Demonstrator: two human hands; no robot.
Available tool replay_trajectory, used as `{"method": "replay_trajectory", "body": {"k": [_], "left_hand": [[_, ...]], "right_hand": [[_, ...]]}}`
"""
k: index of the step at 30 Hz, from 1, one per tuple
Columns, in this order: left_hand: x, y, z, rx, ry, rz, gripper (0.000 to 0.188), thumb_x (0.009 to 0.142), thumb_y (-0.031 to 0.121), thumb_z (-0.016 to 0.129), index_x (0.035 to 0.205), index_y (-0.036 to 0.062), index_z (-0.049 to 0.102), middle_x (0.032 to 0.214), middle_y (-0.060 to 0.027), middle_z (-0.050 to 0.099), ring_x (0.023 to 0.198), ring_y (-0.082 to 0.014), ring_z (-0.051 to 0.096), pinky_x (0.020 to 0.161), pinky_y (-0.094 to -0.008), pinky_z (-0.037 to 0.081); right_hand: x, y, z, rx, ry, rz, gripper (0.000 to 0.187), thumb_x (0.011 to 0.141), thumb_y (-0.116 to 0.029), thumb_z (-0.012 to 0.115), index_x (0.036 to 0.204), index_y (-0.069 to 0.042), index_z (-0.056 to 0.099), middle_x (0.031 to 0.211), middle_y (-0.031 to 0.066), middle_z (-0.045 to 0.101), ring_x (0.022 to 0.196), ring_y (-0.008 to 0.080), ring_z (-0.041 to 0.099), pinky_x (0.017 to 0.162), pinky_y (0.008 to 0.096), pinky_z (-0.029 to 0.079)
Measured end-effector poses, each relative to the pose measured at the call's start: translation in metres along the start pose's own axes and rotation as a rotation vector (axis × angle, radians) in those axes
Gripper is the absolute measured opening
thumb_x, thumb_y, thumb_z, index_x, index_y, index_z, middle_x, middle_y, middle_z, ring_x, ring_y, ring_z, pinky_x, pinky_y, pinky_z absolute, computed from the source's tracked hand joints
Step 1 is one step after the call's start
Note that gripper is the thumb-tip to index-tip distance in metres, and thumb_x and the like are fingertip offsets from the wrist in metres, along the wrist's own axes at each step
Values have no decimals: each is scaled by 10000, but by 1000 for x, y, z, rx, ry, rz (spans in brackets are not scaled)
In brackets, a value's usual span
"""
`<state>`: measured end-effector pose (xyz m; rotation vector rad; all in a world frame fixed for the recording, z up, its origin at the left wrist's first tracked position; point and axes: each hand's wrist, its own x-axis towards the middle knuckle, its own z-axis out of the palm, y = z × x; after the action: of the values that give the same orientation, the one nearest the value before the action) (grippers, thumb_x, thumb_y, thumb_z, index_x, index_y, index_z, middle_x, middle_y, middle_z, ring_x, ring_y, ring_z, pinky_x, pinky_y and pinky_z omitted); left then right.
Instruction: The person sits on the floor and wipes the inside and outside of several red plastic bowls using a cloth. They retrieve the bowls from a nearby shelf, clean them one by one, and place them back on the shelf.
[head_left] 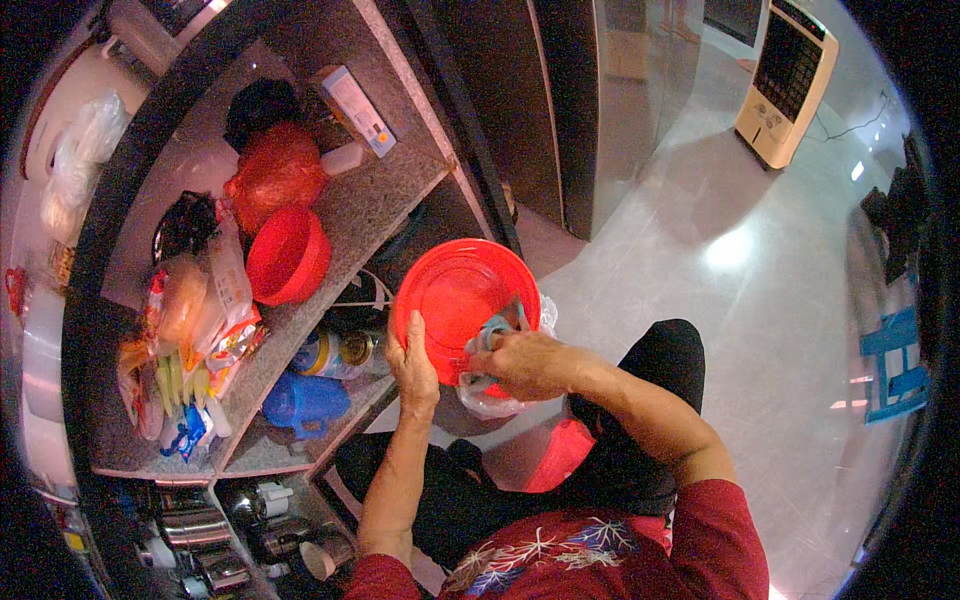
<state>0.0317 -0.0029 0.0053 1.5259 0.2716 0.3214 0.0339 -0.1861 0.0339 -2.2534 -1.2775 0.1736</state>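
A round red plastic basin (455, 290) is held up in front of me, its inside facing me. My left hand (413, 365) grips the basin's left rim, thumb over the inner side and the other fingers hidden behind. My right hand (515, 360) is closed on a bluish-grey cloth (495, 328), which touches the basin's inner wall at the lower right. Clear plastic wrapping (490, 400) shows beneath and beside the basin, partly hidden by it and by my right hand.
On the stone shelf at left stand a smaller red bowl (288, 255), a red bag (280, 175), food packets (185, 310) and a box (355, 110). Below are a blue jug (305, 402) and metal pots (200, 530). An air cooler (787, 85) and blue stool (895, 365) stand at right.
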Motion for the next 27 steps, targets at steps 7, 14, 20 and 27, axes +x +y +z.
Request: {"method": "replay_trajectory", "body": {"k": [7,14,20,27], "left_hand": [[-17,9,20,-83,-67,-64,484,943,353,379,1282,8,407,1253,-141,472,1130,-239,468,971,-359,359],[-23,14,24,-33,-127,9,499,947,360,355,1293,3,392,1277,-145,453,1140,-249,454,975,-351,347],[-3,-2,5,54,-43,173,423,952,312,379,1177,-24,501,1151,-118,540,1026,-216,507,905,-331,381],[-11,21,11,121,-11,84,478,946,354,358,1247,-7,443,1223,-132,498,1095,-243,484,944,-355,363]], "right_hand": [[27,20,17,-216,635,435,386,822,-98,430,1193,12,442,1008,293,511,891,401,514,793,499,432],[44,21,49,-270,597,69,468,782,-125,498,1244,-61,460,1141,217,457,1049,390,397,909,488,344],[27,4,49,271,274,-84,524,708,-42,560,1221,-42,451,1128,237,468,1038,431,429,898,509,343],[37,3,30,111,616,-10,518,777,-106,540,1276,-75,402,1188,238,442,1071,423,436,898,458,374]]}}
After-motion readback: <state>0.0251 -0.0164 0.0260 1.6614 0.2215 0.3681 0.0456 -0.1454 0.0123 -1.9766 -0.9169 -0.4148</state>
